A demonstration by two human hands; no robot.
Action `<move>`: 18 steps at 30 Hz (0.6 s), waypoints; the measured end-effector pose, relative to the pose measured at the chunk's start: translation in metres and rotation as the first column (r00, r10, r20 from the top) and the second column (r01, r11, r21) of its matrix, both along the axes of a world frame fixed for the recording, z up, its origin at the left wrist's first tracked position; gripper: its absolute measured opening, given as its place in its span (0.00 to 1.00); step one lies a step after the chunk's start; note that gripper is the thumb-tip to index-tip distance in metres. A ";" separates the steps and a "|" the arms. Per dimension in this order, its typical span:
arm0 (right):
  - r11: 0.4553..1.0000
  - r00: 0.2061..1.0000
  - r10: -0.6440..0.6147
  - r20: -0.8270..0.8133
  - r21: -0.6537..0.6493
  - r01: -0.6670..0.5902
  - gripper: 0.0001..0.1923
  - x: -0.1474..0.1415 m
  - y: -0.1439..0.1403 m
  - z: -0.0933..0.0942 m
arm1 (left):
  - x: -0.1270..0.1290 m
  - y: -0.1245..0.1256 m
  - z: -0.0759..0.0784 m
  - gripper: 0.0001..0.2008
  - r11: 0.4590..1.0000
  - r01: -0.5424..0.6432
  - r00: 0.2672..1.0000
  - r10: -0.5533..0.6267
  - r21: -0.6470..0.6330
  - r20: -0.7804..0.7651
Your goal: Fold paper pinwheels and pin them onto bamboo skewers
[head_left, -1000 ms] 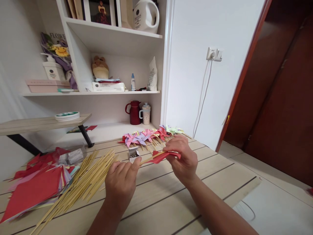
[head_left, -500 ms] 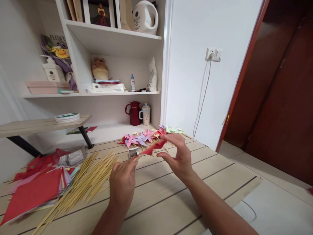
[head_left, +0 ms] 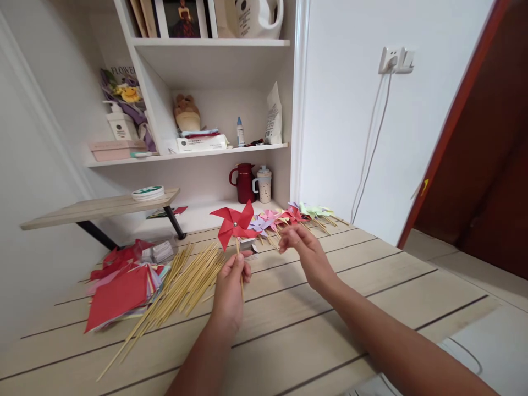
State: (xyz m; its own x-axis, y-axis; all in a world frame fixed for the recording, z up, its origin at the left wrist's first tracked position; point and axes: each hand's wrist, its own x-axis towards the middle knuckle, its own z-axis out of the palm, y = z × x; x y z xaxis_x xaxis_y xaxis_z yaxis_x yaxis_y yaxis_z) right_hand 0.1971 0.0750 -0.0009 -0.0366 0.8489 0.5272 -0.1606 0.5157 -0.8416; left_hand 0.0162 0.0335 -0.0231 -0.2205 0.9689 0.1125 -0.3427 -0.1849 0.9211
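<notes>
My left hand (head_left: 231,289) grips the bamboo stick of a red paper pinwheel (head_left: 234,223) and holds it upright, its face turned towards me above the wooden table (head_left: 313,330). My right hand (head_left: 306,250) hovers just to the right of the pinwheel with fingers spread and nothing in it. A small box of pins (head_left: 248,246) lies on the table behind the pinwheel, partly hidden by it.
A row of finished pinwheels (head_left: 289,214) lies at the table's far edge. Loose bamboo sticks (head_left: 181,286) and a pile of coloured paper squares (head_left: 119,289) lie to the left. Shelves with a red jug (head_left: 243,184) stand behind; a door (head_left: 487,137) is on the right.
The pinwheel has swung from lying flat between both hands to standing upright in my left hand. My right hand has let go of it and opened. The view shifted slightly.
</notes>
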 end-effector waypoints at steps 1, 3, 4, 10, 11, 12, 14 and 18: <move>0.995 0.996 0.079 0.044 -0.057 -0.076 0.17 -0.005 -0.001 -0.003 | -0.001 0.001 0.000 0.23 1.000 -0.003 0.999 0.003 -0.003 0.034; 0.961 0.959 0.245 0.140 -0.163 -0.222 0.20 -0.015 -0.003 -0.011 | -0.002 0.002 -0.001 0.23 1.000 -0.007 0.995 0.009 -0.020 0.098; 0.935 0.930 0.323 0.175 -0.213 -0.285 0.21 -0.020 -0.005 -0.016 | -0.003 0.003 -0.001 0.23 0.999 -0.010 0.992 0.014 -0.032 0.122; 0.811 0.813 0.547 0.201 -0.367 -0.455 0.24 -0.038 -0.010 -0.041 | -0.005 0.006 -0.004 0.23 0.998 -0.028 0.990 0.036 -0.063 0.134; 0.803 0.808 0.555 0.195 -0.379 -0.460 0.25 -0.039 -0.010 -0.043 | -0.005 0.006 -0.004 0.22 0.997 -0.026 0.991 0.034 -0.066 0.132; 0.794 0.807 0.561 0.182 -0.392 -0.464 0.25 -0.039 -0.010 -0.044 | -0.004 0.006 -0.004 0.22 0.997 -0.021 0.991 0.031 -0.074 0.131; 0.773 0.805 0.575 0.142 -0.415 -0.479 0.26 -0.040 -0.009 -0.046 | -0.003 0.005 -0.004 0.23 0.994 0.001 0.991 0.014 -0.112 0.131; 0.756 0.790 0.603 0.108 -0.394 -0.523 0.25 -0.042 -0.008 -0.048 | -0.002 0.004 -0.007 0.25 0.984 0.063 0.991 -0.041 -0.168 0.128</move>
State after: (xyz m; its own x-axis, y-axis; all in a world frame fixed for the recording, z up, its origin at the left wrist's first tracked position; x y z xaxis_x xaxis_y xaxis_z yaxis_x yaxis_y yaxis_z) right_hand 0.1550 0.0673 -0.0487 -0.6415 0.7537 0.1432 -0.1281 0.0788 -0.9886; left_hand 0.0137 0.0375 -0.0296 -0.1713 0.9819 -0.0807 -0.4605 -0.0073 0.8876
